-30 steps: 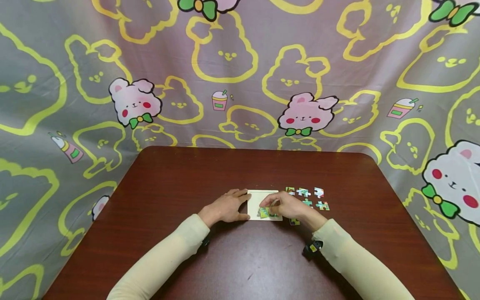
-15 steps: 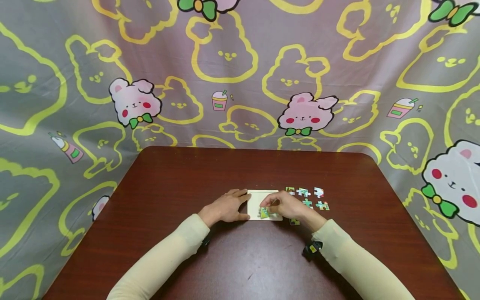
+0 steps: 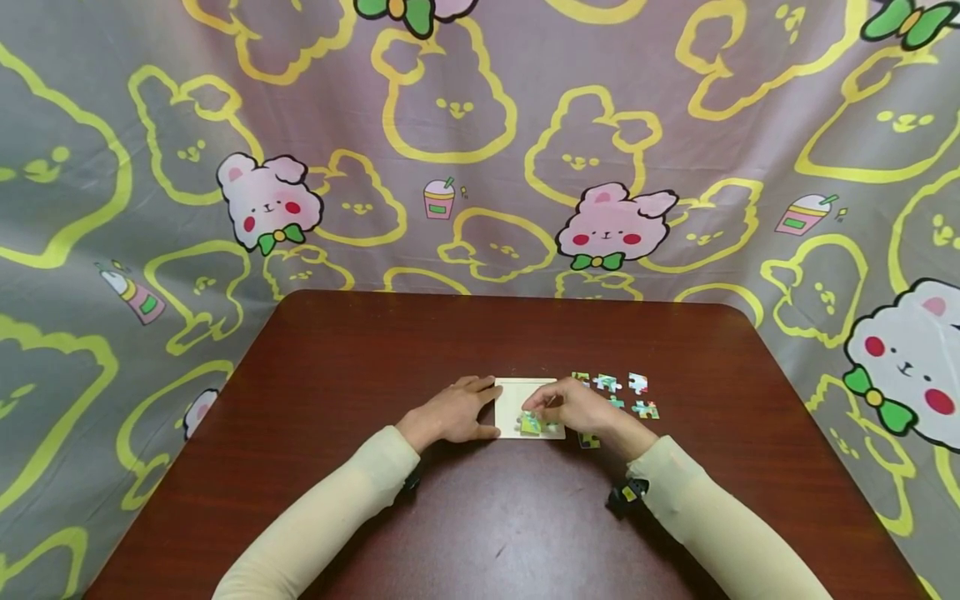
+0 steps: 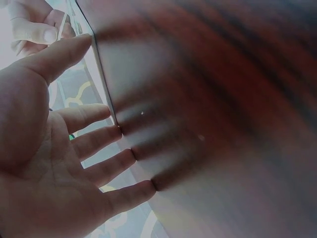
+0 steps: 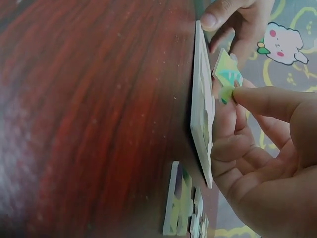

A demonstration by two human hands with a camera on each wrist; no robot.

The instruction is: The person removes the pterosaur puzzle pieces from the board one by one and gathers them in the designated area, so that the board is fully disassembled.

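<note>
A pale rectangular puzzle board (image 3: 510,402) lies on the table between the two hands. At its left edge rests my left hand (image 3: 453,413), the fingers spread and straight with thumb and fingertips touching the rim, as the left wrist view also shows. My right hand (image 3: 576,410) is over the board's right half and pinches a green and yellow jigsaw piece (image 3: 530,426) between thumb and fingers. In the right wrist view that piece (image 5: 228,70) is tilted just above the board. The board's right part is largely hidden under the right hand.
Several loose jigsaw pieces (image 3: 607,383) lie right of the board, some partly hidden by the right hand. One green and yellow piece (image 3: 589,441) is nearer the front. A patterned curtain (image 3: 480,167) surrounds the brown table (image 3: 390,333).
The pinched jigsaw piece has turned a little and shifted slightly right, showing more of its green face. My left hand keeps its place at the board's edge.
</note>
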